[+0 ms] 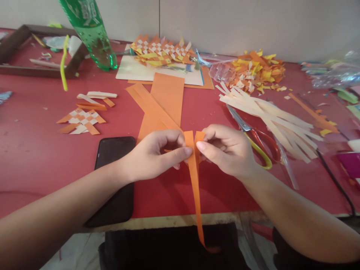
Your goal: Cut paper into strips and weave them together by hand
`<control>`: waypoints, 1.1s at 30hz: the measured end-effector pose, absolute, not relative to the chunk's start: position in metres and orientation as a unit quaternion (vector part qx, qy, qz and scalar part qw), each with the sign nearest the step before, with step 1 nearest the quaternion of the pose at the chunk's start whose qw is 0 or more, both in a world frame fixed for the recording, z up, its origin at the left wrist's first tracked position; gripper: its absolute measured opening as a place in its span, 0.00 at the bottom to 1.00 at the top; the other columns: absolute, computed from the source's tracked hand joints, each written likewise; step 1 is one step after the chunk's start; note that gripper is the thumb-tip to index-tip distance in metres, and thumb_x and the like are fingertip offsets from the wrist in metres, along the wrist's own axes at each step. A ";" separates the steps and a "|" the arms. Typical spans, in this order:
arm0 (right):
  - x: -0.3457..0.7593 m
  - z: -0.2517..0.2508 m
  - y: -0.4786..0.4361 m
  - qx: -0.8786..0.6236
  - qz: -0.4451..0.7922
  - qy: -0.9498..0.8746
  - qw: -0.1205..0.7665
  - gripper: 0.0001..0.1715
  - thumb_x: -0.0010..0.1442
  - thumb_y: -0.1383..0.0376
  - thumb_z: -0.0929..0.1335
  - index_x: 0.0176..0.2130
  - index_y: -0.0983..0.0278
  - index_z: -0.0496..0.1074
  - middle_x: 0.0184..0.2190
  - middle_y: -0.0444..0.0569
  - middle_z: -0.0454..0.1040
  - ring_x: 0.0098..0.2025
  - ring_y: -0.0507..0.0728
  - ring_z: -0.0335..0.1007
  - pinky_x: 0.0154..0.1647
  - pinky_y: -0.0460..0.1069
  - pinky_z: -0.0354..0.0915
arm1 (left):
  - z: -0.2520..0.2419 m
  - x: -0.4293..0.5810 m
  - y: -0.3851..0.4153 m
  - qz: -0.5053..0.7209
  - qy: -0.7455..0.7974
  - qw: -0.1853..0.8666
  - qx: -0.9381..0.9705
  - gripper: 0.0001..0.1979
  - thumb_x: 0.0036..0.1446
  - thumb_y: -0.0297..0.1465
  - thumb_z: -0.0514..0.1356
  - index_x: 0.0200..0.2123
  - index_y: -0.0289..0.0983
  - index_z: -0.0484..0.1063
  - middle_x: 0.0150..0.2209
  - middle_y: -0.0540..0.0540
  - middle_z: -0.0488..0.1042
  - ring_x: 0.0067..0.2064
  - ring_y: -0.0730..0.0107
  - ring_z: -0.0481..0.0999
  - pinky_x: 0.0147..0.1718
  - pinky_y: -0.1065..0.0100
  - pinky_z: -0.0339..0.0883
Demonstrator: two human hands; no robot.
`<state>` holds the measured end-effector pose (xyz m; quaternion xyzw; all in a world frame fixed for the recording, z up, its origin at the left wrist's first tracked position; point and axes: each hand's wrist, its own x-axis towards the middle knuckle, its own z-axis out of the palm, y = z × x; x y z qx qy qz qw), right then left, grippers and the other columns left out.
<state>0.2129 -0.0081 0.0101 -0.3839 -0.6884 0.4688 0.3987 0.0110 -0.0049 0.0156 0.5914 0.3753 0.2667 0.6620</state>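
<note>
My left hand (165, 152) pinches an orange paper strip (196, 187) near its top end. The strip hangs down past the table's front edge and curls at the bottom. Close beside it, my right hand (225, 148) pinches a short orange paper end (200, 135) between thumb and fingers. Whether the two ends belong to one strip is hidden by the fingers. Behind my hands lie orange paper sheets (168, 97) and cut orange strips (153, 103). A black phone (119, 202) rests under my left forearm.
Scissors (257, 140) and pale paper strips (270, 116) lie right of my right hand. Woven paper fish (83, 120) sit at left. Farther back are a green bottle (94, 41), more woven pieces (163, 50) on a white board (126, 71), and a pile of orange and yellow pieces (257, 71).
</note>
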 end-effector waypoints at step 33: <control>0.212 0.011 -0.009 -0.382 0.469 -0.698 0.382 0.14 0.60 0.67 0.69 0.24 0.63 0.64 0.20 0.40 0.65 0.20 0.47 0.58 0.17 0.44 0.53 | 0.014 0.012 -0.005 0.287 0.403 0.655 0.571 0.10 0.59 0.34 0.61 0.27 0.35 0.67 0.25 0.50 0.73 0.23 0.78 0.67 0.22 0.75 0.63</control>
